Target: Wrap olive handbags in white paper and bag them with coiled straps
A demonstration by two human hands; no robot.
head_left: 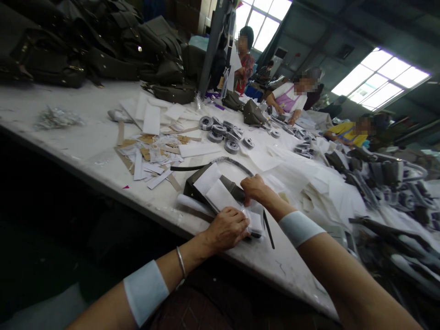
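Observation:
A dark olive handbag lies near the front edge of the table, partly covered by white paper sheets. With fingers curled, my left hand holds its near side, over white paper and clear film. My right hand grips the bag's far side; its fingertips are partly hidden. A strap, dark at one end and wrapped along its curve, arches behind the bag. One thin dark strip sticks out at the right, and a rolled white sheet lies along the near left side.
Many dark bags are heaped at the back left. Paper and card scraps, wrapped strap coils and a metal post stand beyond my hands. White sheets and wrapped parts crowd the right. Other people work farther back.

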